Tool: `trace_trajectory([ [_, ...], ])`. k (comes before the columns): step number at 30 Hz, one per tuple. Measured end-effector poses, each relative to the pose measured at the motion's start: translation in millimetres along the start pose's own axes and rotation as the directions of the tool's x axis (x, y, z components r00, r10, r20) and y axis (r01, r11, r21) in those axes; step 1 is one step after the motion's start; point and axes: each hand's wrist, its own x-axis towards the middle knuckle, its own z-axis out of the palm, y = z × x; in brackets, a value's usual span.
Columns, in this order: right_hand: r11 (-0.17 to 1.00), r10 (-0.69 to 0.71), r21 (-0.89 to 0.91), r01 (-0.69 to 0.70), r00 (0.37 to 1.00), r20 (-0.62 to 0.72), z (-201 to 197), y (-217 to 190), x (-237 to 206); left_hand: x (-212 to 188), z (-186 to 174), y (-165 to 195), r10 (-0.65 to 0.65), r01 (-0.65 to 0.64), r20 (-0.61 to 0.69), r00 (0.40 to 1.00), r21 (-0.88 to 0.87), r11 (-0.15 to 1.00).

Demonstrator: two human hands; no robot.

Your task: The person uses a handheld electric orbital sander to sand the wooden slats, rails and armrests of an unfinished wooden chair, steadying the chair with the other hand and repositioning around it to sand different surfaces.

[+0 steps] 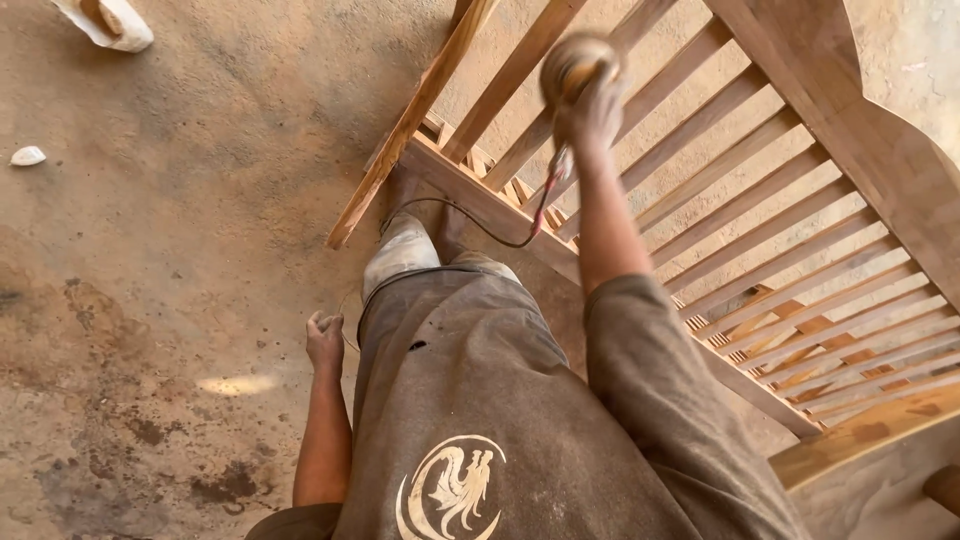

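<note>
Wooden bench (800, 250) slats run diagonally; right hand (590, 110) grips sander (575, 65), left hand (324, 340) clenched.

Woodworking workshop, furniture-making, rough and informal. Evidence: a large unfinished slatted bench of bare pale-brown wood (760, 230), no paint or varnish, stands on a stained, dusty concrete floor (170, 280). The person's right hand (592, 112) grips a round hand-held power sander (575, 62), blurred, with a thin dark cord (480, 225) trailing from it, over the slats. Grey work shirt (480, 400) and trouser leg coated in fine pale dust. Small white scrap (27, 156) lies on the floor.
</note>
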Motion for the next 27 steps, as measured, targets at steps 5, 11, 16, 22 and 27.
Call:
trace_trajectory([
  [5,0.996,0.092,-0.03,-0.087,0.959,0.269,35.9,-13.2,-87.9,-8.9,0.5,-0.2,0.015,-0.015,0.008,1.0,0.058,0.998],
  [11,0.999,0.042,-0.007,-0.042,0.97,0.239,17.1,-26.8,-79.1,2.5,1.3,27.2,0.066,-0.066,-0.006,0.998,-0.103,0.992],
  [16,0.997,-0.071,0.023,0.069,0.992,0.102,0.7,0.4,-24.6,8.9,-1.6,32.3,0.237,-0.237,-0.075,0.969,0.012,0.972],
  [22,0.96,-0.26,-0.087,0.265,0.963,0.065,28.9,-10.7,-81.8,-7.6,-0.2,20.6,0.099,-0.099,-0.048,0.994,0.017,0.995],
  [27,0.987,-0.129,-0.053,0.152,0.944,0.304,31.4,-28.6,-108.2,-19.8,-3.4,13.4,-0.035,0.036,-0.014,0.999,0.092,0.995],
])
